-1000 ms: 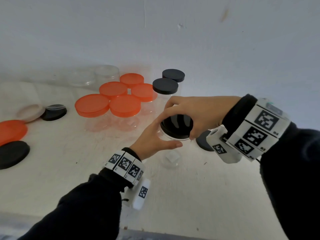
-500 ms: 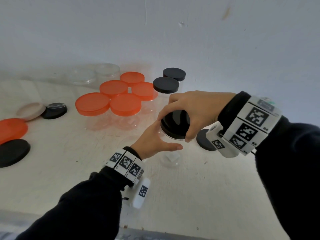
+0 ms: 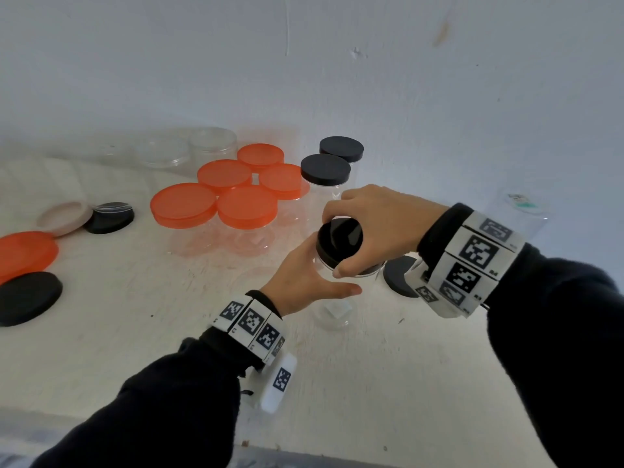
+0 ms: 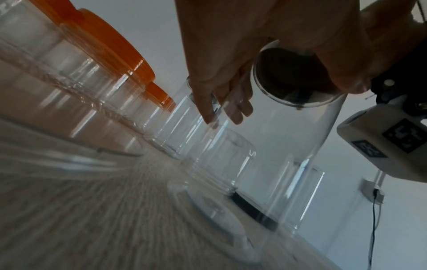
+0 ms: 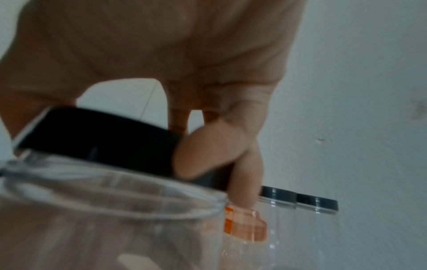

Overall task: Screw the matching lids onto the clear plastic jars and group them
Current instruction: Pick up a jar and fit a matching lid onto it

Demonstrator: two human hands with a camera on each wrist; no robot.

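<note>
A: What fills most of the head view?
B: The white counter [image 3: 354,383], spreading over the lower half of the frame, with a pale wall behind it.

A: And the biggest cluster on it?
B: Five clear jars with orange lids [image 3: 247,206], packed together at upper centre. Just right of them stand two clear jars with black lids [image 3: 325,169], one behind the other, close to the wall.

A: Where is the jar being worked on?
B: At centre frame. The clear jar [image 3: 332,309] stands upright on the counter, and the black lid [image 3: 339,243] sits on its mouth.

A: The hands?
B: The right hand [image 3: 378,228] comes from above, thumb and fingers curled round the lid's rim, gripping it. The left hand [image 3: 304,282] wraps the jar's wall just below the lid, thumb along the near side.

A: Loose lids?
B: At the left edge lie a loose orange lid [image 3: 25,253] and, below it, a large black lid [image 3: 28,297]. Higher up, a beige lid [image 3: 64,217] touches a smaller black lid [image 3: 109,217]. Another black lid [image 3: 398,275] lies flat just right of the held jar, partly hidden by the right wrist.
</note>
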